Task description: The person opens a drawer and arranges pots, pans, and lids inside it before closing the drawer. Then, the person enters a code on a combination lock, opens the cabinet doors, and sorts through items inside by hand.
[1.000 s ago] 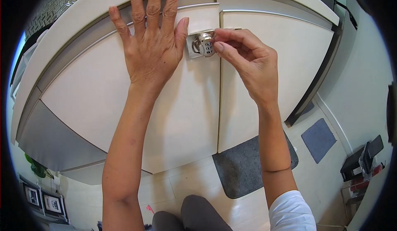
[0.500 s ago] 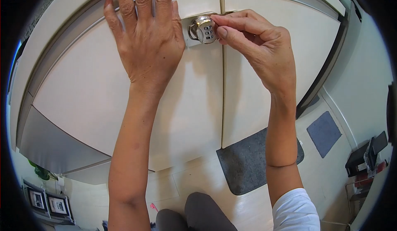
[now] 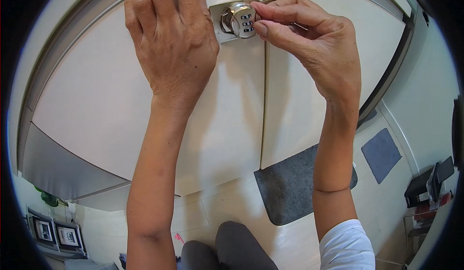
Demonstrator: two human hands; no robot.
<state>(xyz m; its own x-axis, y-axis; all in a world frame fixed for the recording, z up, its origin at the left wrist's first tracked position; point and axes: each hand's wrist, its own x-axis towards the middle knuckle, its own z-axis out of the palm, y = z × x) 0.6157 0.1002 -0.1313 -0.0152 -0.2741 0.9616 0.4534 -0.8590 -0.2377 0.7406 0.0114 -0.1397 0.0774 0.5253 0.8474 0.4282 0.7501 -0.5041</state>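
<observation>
A silver combination lock [image 3: 236, 24] with three number dials is mounted on a metal plate [image 3: 216, 10] beside the gap between two cabinet doors. The thumb and index finger of my right hand [image 3: 321, 40] pinch the lock's right edge. My left hand [image 3: 176, 47] rests back-up against the left cabinet door [image 3: 96, 110], just left of the plate. Its fingers are apart and slightly bent, with some of the tips cut off by the top of the view. Nothing shows in that hand.
The right cabinet door [image 3: 290, 101] lies beyond the gap. A dark mat [image 3: 287, 188] and a smaller grey mat [image 3: 382, 155] are on the floor. Framed pictures [image 3: 55, 233] stand at lower left, black items [image 3: 425, 185] at right. My knees [image 3: 241, 246] show below.
The lock and doors sit slightly higher in view. My left hand's fingers are more bent than before. My right hand stays at the lock's edge, its wrist a little farther right.
</observation>
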